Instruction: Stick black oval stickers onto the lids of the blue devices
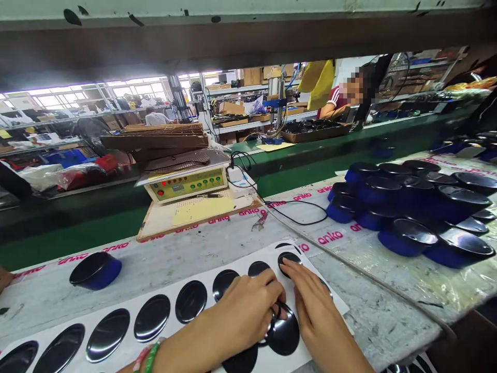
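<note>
A white sheet (163, 284) with rows of shiny black discs lies across the table. My left hand (252, 305), with green and pink bands at the wrist, has its fingers curled over a black disc (285, 334) near the sheet's right end. A small dark ring-like item shows at its fingertips, too hidden to name. My right hand (314, 305) lies with outstretched fingers on the sheet just right of it, fingertips at another black disc (286, 257). To the left, behind the sheet, a single blue cup-like piece with a black top (96, 270) rests on the table.
Many blue pieces with black tops (407, 238) are stacked at the right. A grey cord (361, 269) crosses the table beside them. A control box (186, 181) stands on a board at the back. Beyond the green belt (306, 168), a person (336, 103) is by a tray.
</note>
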`<state>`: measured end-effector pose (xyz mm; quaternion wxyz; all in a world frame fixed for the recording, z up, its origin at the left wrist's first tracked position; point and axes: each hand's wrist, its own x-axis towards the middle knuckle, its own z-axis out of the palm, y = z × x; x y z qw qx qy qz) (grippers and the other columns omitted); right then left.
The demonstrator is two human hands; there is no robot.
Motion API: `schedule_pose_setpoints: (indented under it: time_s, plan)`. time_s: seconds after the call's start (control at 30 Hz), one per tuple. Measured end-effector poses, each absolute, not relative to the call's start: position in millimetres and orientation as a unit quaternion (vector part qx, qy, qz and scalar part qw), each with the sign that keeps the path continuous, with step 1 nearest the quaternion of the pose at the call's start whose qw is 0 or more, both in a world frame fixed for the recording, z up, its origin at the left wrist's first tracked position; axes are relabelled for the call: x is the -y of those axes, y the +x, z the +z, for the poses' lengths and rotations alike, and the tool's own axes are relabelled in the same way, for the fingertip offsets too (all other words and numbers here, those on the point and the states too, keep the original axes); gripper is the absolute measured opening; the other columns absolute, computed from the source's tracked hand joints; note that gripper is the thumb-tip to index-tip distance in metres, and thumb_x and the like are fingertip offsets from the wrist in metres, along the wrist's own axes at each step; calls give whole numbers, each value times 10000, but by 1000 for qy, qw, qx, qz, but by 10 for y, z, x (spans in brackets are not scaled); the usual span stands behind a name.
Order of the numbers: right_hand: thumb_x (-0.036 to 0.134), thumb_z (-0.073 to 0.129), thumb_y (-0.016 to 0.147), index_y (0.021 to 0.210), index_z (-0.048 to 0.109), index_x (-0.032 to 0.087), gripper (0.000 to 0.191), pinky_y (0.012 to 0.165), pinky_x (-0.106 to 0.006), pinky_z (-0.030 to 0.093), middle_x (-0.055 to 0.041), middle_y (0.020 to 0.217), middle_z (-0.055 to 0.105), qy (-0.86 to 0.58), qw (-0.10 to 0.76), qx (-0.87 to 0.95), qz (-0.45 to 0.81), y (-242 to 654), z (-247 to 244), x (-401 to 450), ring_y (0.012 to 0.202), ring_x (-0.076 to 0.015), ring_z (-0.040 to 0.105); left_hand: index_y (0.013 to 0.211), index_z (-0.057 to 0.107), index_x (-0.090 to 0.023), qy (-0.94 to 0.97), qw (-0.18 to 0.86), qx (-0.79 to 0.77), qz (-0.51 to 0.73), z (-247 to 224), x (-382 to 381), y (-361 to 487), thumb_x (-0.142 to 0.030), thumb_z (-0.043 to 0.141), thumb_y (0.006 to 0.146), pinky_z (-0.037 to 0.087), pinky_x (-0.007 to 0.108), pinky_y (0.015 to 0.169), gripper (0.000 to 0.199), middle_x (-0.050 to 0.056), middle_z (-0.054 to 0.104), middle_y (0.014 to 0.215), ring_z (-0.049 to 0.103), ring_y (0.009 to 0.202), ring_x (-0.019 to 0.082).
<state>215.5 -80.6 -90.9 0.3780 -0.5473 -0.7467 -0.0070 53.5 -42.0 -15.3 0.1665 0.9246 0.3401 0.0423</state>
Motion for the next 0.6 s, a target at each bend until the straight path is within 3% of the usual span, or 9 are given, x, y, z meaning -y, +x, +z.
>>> schedule_pose_setpoints:
  time_s: [0.2,0.4,0.5,0.6]
  plan:
    - [15,350,762,1282,444,176,553,892,-464,498,-116,1308,555,-560,323,761,-56,2143,-963,791,1177,-266,525,902,557,-176,948,112,-298,15,-115,428,560,-49,498,785,531,301,596,182,26,639,963,645,738,202]
    - [-31,339,732,1246,480,142,561,891,-458,492,-116,1296,557,-573,313,755,-67,2113,-921,804,1175,-262,507,1103,553,-189,945,73,-313,65,-160,552,482,-158,538,868,499,300,509,237,62,616,1058,649,715,214]
    - [-33,332,745,1225,501,133,535,878,-456,497,-126,1268,572,-571,318,753,-71,2088,-879,801,1151,-257,520,986,622,-192,950,80,-275,121,-241,541,441,-203,522,902,488,263,572,131,35,640,962,634,780,188]
    - [-30,327,770,1213,513,134,506,862,-451,504,-127,1254,581,-567,317,757,-76,2088,-854,801,1140,-254,526,870,632,-165,951,89,-246,163,-306,539,373,-246,500,923,463,248,584,164,39,654,903,601,751,163]
